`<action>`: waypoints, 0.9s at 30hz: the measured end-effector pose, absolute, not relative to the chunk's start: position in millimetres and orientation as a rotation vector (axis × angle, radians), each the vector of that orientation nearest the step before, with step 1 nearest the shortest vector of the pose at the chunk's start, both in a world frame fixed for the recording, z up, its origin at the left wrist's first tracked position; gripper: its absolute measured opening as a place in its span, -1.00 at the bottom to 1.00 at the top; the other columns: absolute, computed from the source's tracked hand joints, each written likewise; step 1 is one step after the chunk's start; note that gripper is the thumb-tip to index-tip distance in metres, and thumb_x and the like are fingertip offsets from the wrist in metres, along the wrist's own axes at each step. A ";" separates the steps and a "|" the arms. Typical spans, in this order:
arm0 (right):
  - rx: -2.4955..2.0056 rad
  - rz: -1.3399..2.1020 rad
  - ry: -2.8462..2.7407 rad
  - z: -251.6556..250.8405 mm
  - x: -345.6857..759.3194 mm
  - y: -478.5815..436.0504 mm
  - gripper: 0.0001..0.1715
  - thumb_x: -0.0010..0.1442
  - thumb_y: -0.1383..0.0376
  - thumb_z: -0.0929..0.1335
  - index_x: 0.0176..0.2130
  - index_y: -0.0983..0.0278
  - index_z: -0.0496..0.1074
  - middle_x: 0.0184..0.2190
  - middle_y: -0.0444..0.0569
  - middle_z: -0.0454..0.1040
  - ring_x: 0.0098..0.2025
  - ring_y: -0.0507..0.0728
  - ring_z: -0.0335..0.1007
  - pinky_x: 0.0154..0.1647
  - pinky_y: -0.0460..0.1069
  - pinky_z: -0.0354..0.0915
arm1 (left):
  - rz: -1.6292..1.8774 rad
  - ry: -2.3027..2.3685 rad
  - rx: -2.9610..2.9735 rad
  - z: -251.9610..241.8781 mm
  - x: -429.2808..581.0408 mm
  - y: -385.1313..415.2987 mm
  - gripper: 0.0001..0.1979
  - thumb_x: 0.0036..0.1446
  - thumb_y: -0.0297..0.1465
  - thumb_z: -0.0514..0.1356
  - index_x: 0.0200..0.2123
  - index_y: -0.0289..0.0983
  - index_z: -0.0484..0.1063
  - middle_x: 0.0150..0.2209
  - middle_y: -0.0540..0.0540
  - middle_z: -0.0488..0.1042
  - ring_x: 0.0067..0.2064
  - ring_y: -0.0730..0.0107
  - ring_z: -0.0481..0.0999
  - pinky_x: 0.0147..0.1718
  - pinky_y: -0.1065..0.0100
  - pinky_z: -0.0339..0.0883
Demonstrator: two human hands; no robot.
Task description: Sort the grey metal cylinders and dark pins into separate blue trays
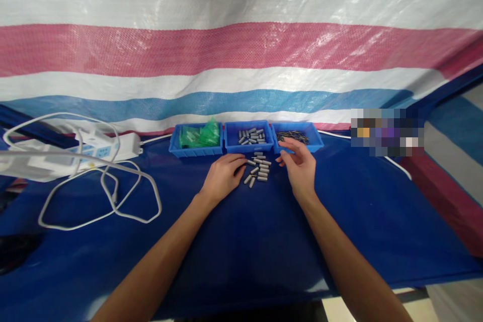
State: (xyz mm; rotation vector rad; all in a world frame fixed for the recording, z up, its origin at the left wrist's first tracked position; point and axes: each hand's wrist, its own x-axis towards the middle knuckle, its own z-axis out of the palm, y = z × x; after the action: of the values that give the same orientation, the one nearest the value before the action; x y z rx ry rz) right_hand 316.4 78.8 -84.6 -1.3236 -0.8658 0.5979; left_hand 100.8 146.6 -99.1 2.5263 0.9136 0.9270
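The grey cylinders (258, 167) lay in a loose heap on the tabletop (241, 241), straight ahead of me and just shy of the trays, and that was where both hands had gathered. My left hand (222, 176) sat palm down at the heap's 8 o'clock. Its fingers (239, 161) were curled and their tips touched the nearest piece, but I couldn't tell whether one was pinched. My right hand (300, 166) hung at 3 o'clock with its fingers (290, 145) loose and apart, gripping nothing I could see, up by the front rim of the right tray (315, 143).

At the heap's 12 o'clock stood the middle tray (249, 149), holding more of the same grey pieces. The right tray held thin dark pins (292, 136), and the left tray (194, 151), at 11 o'clock, held green parts (199, 136). As I judged it, the three stood side by side and touching so that each sort stayed apart yet within easy reach.

A dark blue cloth covered the tabletop. Out at 9 o'clock a white power strip (109, 146) lay with its cable (101, 216) looped slackly, well apart from the work. Behind everything rose a striped tarp (241, 45) in white, red and blue.
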 end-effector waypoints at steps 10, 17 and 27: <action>-1.295 0.590 -0.887 -77.7 312.0 77.0 -0.75 0.20 0.26 0.45 -0.09 0.22 0.55 -0.23 -0.05 0.64 -0.48 0.01 0.47 -0.46 -0.06 0.43 | 1.157 0.913 1.863 -90.9 109.8 141.8 -0.85 0.28 -0.39 0.29 -0.13 -0.25 0.65 -0.10 -0.16 0.67 -0.08 0.22 0.68 -0.02 0.22 0.58; -1.257 0.750 -1.069 -75.6 303.0 74.2 -0.81 0.23 0.22 0.46 -0.13 0.21 0.56 -0.25 -0.05 0.63 -0.45 0.05 0.49 -0.39 -0.01 0.49 | 1.080 0.833 1.300 -84.3 116.7 142.7 -0.64 0.17 -0.19 0.41 -0.08 -0.33 0.59 -0.20 -0.18 0.69 -0.18 0.22 0.70 -0.19 0.29 0.60; -1.242 0.938 -1.261 -81.2 287.2 68.7 -0.66 0.19 0.16 0.52 -0.04 0.20 0.60 -0.29 -0.05 0.63 -0.37 0.10 0.58 -0.36 0.00 0.50 | 1.024 0.811 1.310 -84.5 116.3 140.8 -0.65 0.10 -0.23 0.46 -0.11 -0.28 0.59 -0.22 -0.08 0.62 -0.31 0.39 0.65 -0.24 0.38 0.58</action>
State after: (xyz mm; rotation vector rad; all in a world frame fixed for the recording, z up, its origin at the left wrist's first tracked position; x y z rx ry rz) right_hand 287.2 68.7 -81.2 -1.2421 -1.2606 0.9376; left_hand 116.3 140.8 -84.5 1.3102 0.8115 1.0235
